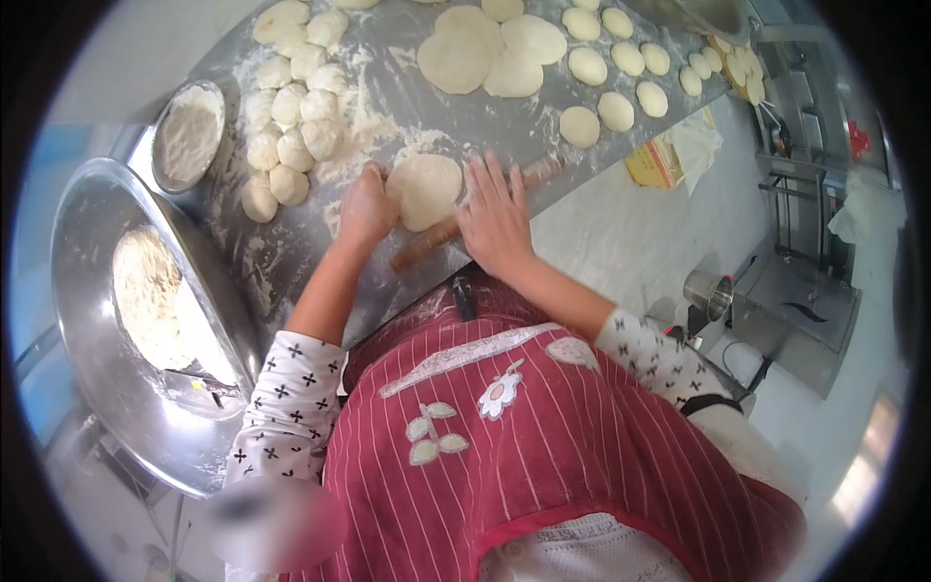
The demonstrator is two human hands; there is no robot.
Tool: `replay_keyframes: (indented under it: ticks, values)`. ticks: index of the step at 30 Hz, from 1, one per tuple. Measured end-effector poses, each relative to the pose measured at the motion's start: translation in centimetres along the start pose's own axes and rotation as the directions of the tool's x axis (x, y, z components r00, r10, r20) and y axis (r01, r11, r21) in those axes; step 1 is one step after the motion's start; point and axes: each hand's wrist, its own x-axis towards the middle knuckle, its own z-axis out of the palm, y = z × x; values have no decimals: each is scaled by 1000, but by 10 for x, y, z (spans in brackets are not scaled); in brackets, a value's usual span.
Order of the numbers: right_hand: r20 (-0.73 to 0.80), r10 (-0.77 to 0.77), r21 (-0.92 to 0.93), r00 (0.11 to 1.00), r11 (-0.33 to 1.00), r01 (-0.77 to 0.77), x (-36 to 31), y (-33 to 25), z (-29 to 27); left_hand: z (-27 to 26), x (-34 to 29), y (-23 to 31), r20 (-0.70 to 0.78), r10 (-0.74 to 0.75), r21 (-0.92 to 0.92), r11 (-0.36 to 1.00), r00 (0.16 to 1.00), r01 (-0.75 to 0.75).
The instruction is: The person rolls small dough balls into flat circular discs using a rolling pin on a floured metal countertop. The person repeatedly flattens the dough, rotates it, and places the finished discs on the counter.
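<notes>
A flattened round of dough [425, 191] lies on the floury grey table in front of me. My left hand [368, 208] is closed, pinching the left edge of that round between thumb and fingers. A wooden rolling pin [427, 244] slants along the round's lower right edge. Fingers stretched out, my right hand [497, 215] lies flat over the pin, its palm hiding the middle of it. The pin's far end looks blurred.
Dough balls [291, 104] cluster at the left on the table [465, 126]. Rolled rounds [493, 53] overlap at the back; thicker discs [587, 66] sit right of them. A flour bowl [189, 136] and large metal basin [87, 320] stand left. A yellow box [656, 163] is beyond the table's right edge.
</notes>
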Motion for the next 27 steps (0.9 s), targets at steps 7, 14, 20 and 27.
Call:
replay_keyframes:
  ticks: [7,14,20,27]
  values:
    - [-335,-35,67,942,996,61,168,-22,46,-15,31,16,-36,90,253,964,995,-78]
    - [-108,56,222,993,975,-30,15,-2,1,11,-2,18,-132,275,-105,952,952,-289]
    - [-39,66,203,997,978,-56,-7,4,-5,-30,106,66,-380,272,-228,899,884,-375]
    - [-67,39,221,997,975,-23,9,7,-1,-106,194,35,-434,521,793,609,735,37]
